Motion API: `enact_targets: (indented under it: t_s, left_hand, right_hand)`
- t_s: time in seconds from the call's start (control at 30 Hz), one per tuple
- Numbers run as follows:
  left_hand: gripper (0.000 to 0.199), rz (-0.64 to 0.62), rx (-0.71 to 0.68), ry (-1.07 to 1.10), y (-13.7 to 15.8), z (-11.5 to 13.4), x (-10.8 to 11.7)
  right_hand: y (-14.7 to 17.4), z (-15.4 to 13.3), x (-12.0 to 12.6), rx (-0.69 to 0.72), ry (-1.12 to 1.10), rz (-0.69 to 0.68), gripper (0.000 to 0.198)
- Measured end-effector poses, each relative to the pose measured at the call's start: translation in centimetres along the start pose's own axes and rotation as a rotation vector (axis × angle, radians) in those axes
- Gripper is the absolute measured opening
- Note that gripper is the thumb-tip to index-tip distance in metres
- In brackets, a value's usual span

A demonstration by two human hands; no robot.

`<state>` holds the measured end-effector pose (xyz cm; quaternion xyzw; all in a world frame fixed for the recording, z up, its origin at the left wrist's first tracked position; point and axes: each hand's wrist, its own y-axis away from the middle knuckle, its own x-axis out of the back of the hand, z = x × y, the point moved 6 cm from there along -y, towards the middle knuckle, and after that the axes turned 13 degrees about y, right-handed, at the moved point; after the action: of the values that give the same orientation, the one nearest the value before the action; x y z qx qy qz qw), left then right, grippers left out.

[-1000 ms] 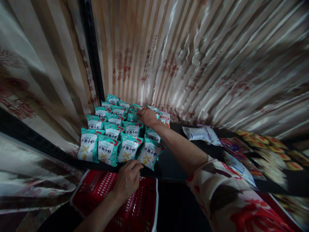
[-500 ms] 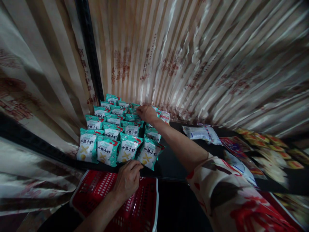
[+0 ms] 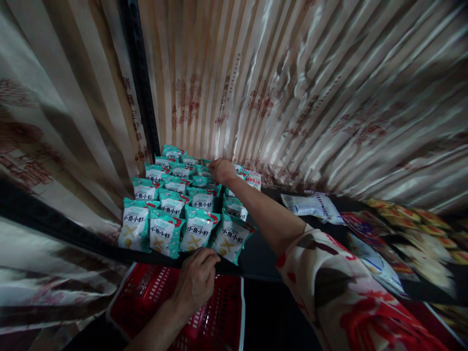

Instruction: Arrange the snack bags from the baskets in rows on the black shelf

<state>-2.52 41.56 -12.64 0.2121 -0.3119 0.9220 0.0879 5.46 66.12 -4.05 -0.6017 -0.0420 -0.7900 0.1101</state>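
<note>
Teal-and-white snack bags [image 3: 198, 227] stand upright in rows on a dark shelf. My right hand [image 3: 223, 170] reaches over them to the back rows, its fingers pinched at the top of a snack bag [image 3: 204, 170] that it partly hides. My left hand [image 3: 198, 275] is loosely closed just below the front row, by the shelf edge and above a red basket [image 3: 153, 282]. Nothing shows between its fingers. At the back, right of my right hand, stands a bag with a striped top and red lettering [image 3: 253, 179].
To the right on the shelf lie white packets [image 3: 310, 206], red-and-blue packets [image 3: 369, 234] and several small yellow-and-red packs [image 3: 420, 217]. A dark upright post [image 3: 141, 78] stands at the back left corner. Pleated printed sheeting [image 3: 234, 97] covers the back and left side.
The view has shifted slightly, so the shelf and bags sit a little lower and further right. Both hands stay in nearly the same places among the bags.
</note>
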Motion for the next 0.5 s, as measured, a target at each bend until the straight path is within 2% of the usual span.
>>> enact_targets:
  t_s: [0.17,0.33,0.4,0.5]
  left_hand:
    - [0.032,-0.002,0.004,-0.007,-0.1,0.2,0.2]
    - [0.032,0.006,-0.006,-0.013,-0.2,0.3,0.2]
    - [0.032,0.009,-0.012,-0.003,-0.2,0.3,0.3]
    - [0.031,0.007,-0.011,0.007,0.0,0.2,0.2]
  right_hand:
    - [-0.2,-0.3,-0.1,-0.003,-0.033,0.014,0.029]
    - [0.1,0.3,-0.2,0.019,-0.186,0.065,0.029]
    - [0.4,1.6,-0.1,-0.017,-0.261,0.145,0.03]
    - [1.5,5.0,-0.2,-0.125,-0.396,0.312,0.03]
